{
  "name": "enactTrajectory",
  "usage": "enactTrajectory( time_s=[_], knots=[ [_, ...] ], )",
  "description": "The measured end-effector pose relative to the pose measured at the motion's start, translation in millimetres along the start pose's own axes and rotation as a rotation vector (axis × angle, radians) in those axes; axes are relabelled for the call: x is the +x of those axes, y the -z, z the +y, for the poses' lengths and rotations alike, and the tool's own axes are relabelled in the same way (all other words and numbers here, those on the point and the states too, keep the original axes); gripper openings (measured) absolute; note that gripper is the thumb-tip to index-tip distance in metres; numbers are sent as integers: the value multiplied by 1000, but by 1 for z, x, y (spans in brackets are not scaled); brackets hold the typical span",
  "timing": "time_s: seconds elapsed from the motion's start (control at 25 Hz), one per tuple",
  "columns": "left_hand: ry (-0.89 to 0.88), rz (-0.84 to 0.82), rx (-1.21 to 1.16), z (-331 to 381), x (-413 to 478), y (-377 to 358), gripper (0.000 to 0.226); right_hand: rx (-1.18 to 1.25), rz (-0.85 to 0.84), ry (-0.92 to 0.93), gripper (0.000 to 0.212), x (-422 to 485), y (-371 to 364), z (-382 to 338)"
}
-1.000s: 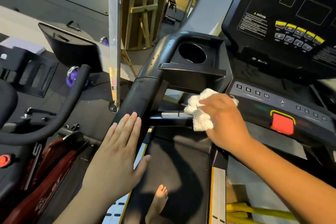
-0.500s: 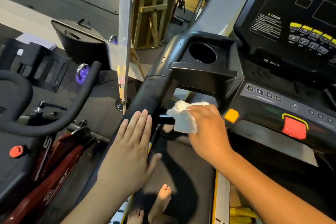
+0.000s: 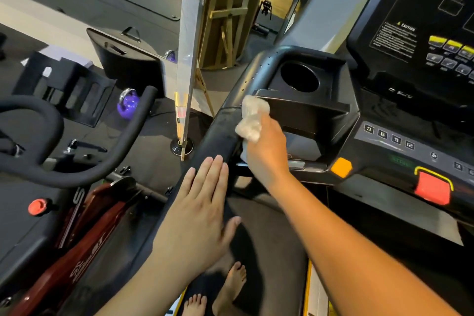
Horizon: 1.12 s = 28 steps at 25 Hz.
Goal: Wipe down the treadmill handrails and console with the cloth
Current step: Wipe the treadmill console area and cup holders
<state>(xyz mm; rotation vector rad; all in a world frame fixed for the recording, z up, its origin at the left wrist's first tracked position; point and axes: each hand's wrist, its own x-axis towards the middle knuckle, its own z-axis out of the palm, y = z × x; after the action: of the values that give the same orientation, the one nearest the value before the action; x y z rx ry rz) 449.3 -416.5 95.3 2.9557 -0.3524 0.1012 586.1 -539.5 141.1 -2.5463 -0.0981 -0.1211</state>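
My right hand (image 3: 266,151) grips a crumpled white cloth (image 3: 251,120) and presses it against the inner side of the black left handrail (image 3: 220,136), just below the cup-holder tray (image 3: 307,100). My left hand (image 3: 200,208) lies flat, fingers straight, on the lower part of the same handrail. The black console (image 3: 415,33) with yellow buttons rises at the upper right, and its lower panel (image 3: 389,141) carries number keys, an orange button and a red stop button (image 3: 432,187).
An exercise bike with a black curved handlebar (image 3: 77,161) and red frame stands close on the left. A purple kettlebell (image 3: 128,108), a mirror stand (image 3: 187,59) and black equipment sit on the floor beyond. Bare feet (image 3: 225,292) stand on the treadmill belt.
My right hand has carried the cloth up and to the left, from the small bar under the tray onto the inner side of the left handrail. My left hand stays flat on the rail.
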Motion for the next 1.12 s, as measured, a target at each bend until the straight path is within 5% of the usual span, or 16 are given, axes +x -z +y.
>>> enactTrajectory(
  time_s=[0.2,0.28,0.44,0.68,0.88,1.0,1.12],
  knots=[
    [4,-15,-73,0,-1,-3,82,-112,-205,370,47,-42,13,7],
    [15,-4,-91,-2,-2,0,83,-230,-250,488,42,-13,10,-3],
    [62,93,-315,4,1,-2,79,-520,-32,245,25,52,-15,-40],
    [62,22,-391,-8,-4,7,60,-505,-290,397,23,-8,-2,-45],
    [122,28,-751,-26,-6,18,64,-780,-112,284,25,69,-41,-81],
    [87,-124,-705,-49,-15,13,77,-781,-450,624,30,16,-51,-92],
    [43,-196,-656,-51,-11,3,74,-922,-585,519,34,46,-57,-110]
  ],
)
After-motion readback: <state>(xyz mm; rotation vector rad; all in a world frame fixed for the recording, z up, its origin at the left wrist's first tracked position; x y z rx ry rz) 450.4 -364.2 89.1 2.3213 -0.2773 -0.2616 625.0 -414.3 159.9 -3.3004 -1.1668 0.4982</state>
